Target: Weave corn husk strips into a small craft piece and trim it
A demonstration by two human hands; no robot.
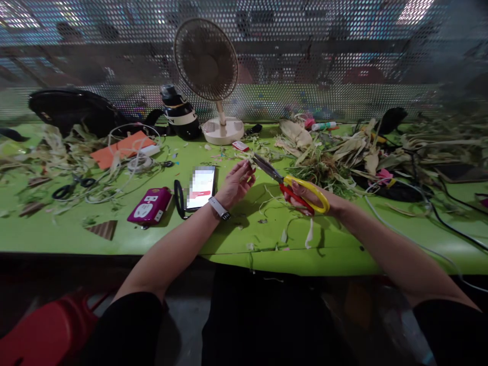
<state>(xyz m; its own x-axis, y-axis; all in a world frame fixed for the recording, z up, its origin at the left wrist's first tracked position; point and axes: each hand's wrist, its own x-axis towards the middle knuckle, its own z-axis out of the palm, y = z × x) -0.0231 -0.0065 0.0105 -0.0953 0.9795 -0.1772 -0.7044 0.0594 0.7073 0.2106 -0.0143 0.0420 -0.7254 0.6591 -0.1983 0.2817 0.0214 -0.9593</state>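
Note:
In my right hand [299, 198] is a pair of scissors [305, 192] with one yellow and one red handle loop. Their dark blades point up and left, the tips close to the fingers of my left hand [239, 181]. Those fingers are pinched around something small and pale, too small to name. A watch with a light strap [219, 207] is on my left wrist. Under my hands, thin plant scraps [284, 235] and a pale strip [309, 234] lie on the green table [229, 239].
Dried husks and stalks [343, 152] pile up at the right, more [57, 147] at the left. A phone [201, 188], purple box [150, 206] and black scissors [72, 187] lie left of my hands. Behind stand a fan [224, 131] and black bottle [183, 117]. Cables [438, 213] cross the right side.

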